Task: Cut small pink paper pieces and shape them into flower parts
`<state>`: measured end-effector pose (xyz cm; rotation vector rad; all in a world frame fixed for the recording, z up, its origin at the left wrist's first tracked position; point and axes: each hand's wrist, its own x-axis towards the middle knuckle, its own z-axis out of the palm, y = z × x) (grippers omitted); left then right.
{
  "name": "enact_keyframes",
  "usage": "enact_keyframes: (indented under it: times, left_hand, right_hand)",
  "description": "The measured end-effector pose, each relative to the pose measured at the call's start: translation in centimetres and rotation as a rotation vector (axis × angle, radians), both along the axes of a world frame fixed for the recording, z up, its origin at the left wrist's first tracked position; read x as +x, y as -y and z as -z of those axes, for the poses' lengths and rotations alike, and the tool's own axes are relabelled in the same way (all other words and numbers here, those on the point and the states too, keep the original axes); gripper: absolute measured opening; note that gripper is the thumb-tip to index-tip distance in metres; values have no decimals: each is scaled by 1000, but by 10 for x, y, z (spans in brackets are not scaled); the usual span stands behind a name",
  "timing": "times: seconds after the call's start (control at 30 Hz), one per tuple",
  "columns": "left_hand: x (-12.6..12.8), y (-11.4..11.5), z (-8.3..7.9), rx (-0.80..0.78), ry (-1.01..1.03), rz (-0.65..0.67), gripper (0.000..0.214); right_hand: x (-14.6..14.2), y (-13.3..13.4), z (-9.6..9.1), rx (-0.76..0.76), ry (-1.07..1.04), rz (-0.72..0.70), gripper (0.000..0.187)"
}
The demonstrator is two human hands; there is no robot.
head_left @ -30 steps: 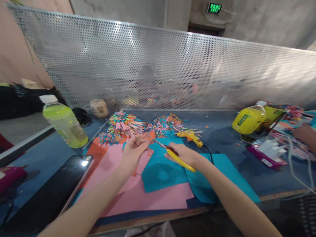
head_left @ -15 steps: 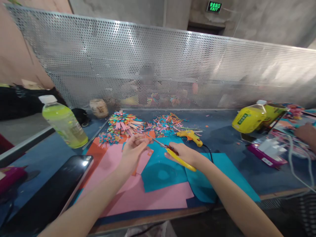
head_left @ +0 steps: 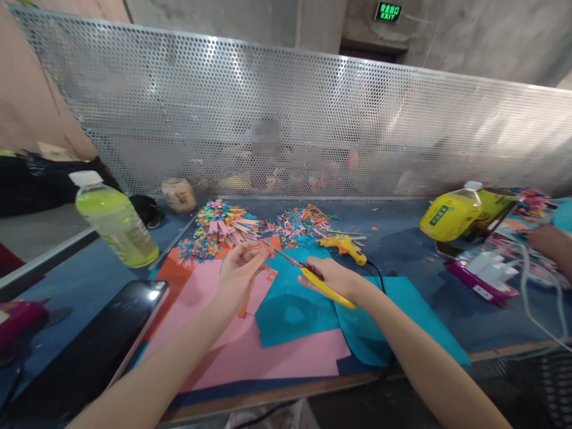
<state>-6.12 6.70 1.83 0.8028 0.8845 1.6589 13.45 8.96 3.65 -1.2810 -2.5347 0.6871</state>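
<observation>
My right hand (head_left: pixel 328 274) is closed round the yellow handles of a pair of scissors (head_left: pixel 328 290), whose blades point up and left. At their tip, my left hand (head_left: pixel 243 262) pinches what looks like a thin paper strip, mostly hidden by the fingers. Beneath both hands lie a cut blue paper sheet (head_left: pixel 297 319), a large pink paper sheet (head_left: pixel 268 363) and an orange paper sheet (head_left: pixel 167 286). Smaller pink and orange pieces lie beside my left wrist. Behind the hands are a bunch of fringed coloured paper (head_left: pixel 226 220) and a heap of paper snippets (head_left: pixel 301 223).
A yellow glue gun (head_left: pixel 344 245) with a black cord lies beyond my right hand. A drink bottle (head_left: pixel 116 223) and a phone (head_left: pixel 89 351) are at left. Right are a yellow bottle (head_left: pixel 449 214), a purple box (head_left: pixel 480 286) and another person's hand (head_left: pixel 552 241). A perforated metal screen (head_left: pixel 286 119) stands behind.
My left hand's fingers have shifted slightly at the scissors' tip. The scissors and my right hand stay nearly in place. At far right, the other person's hand has moved a little.
</observation>
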Motion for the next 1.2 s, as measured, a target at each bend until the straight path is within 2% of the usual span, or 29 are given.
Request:
enact_keyframes:
  times: [0.77,1.2]
  left_hand:
    - [4,3,-2,-7,5,42,34]
    - [4,3,-1,6,-18,44,32]
  right_hand:
    - [1,0,4,-18,-13,-25,43]
    - [0,0,0,-5,3,-20,42]
